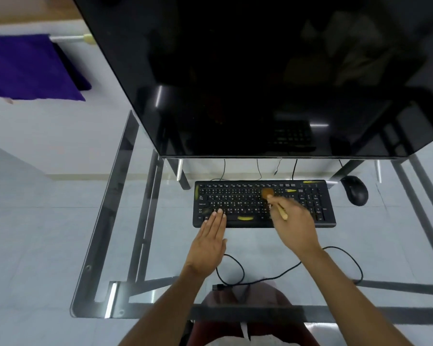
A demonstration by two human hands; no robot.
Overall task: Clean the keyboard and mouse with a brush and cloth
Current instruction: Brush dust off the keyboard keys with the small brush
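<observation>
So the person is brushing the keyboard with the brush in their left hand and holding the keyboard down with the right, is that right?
Not quite: the hands are swapped. In the head view the right hand holds the brush over the keyboard, and the left hand rests flat on its near-left keys.

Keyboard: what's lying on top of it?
On the keyboard: left hand fingers flat on lower-left keys; right hand holds a brush on upper keys. Keys beneath both are hidden.
</observation>
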